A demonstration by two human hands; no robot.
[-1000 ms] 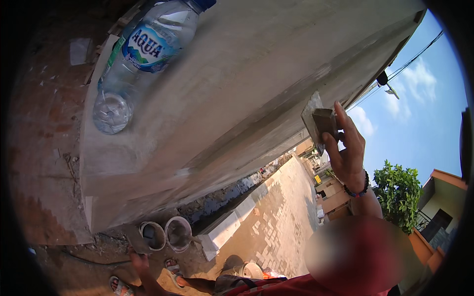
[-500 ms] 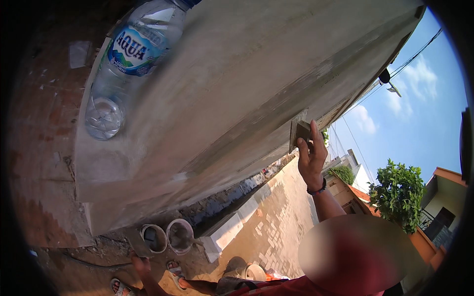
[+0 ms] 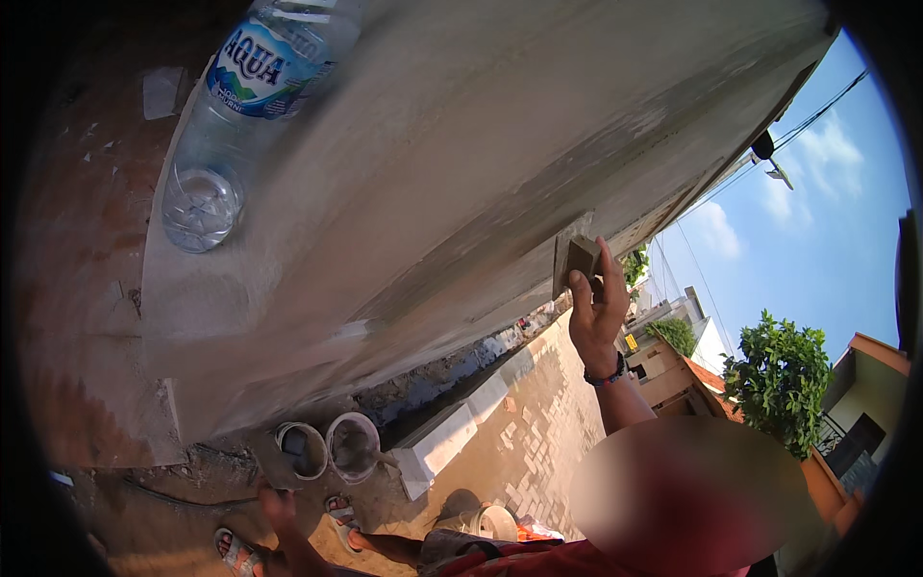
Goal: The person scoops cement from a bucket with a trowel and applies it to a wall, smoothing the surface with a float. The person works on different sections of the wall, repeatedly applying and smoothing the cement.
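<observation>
My right hand, with a dark beaded bracelet at the wrist, grips a plastering float by its block-like handle. The float's flat face lies against the grey plastered wall. Down at the lower left, my left hand is closed on the edge of a flat grey plate-like tool; its exact kind does not show. That tool is beside a bucket with dark contents. A clear plastic bottle with a blue label looms large at the upper left, against the grey surface.
A second bucket has a handle sticking out. Sandalled feet stand near both. Pale kerb blocks border a dark ditch beside paving. A pale tub stands at the bottom. A leafy tree and houses are at the right.
The view has shifted slightly, with the bottle and buckets sitting higher in the picture. My right hand and the float have slid a little left in view. Both hands keep their grip.
</observation>
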